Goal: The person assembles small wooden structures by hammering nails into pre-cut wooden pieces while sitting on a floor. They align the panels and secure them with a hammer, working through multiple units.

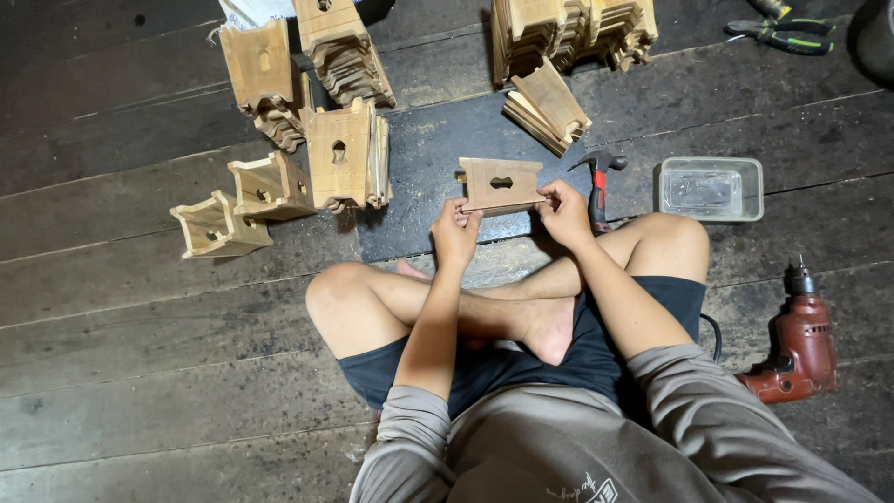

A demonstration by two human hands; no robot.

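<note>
I sit cross-legged on a dark plank floor. Both hands hold a flat wooden panel (501, 183) with a keyhole-shaped slot, upright in front of my knees. My left hand (455, 233) grips its lower left corner. My right hand (565, 213) grips its right edge. A hammer (598, 182) with a red-and-black handle lies on the floor just right of my right hand.
Assembled wooden boxes (270, 188) and stacked cut panels (346, 56) lie at the left and back. More panel stacks (570, 33) stand at the back centre. A clear plastic tub (711, 188), a red power drill (799, 340) and pliers (784, 34) are on the right.
</note>
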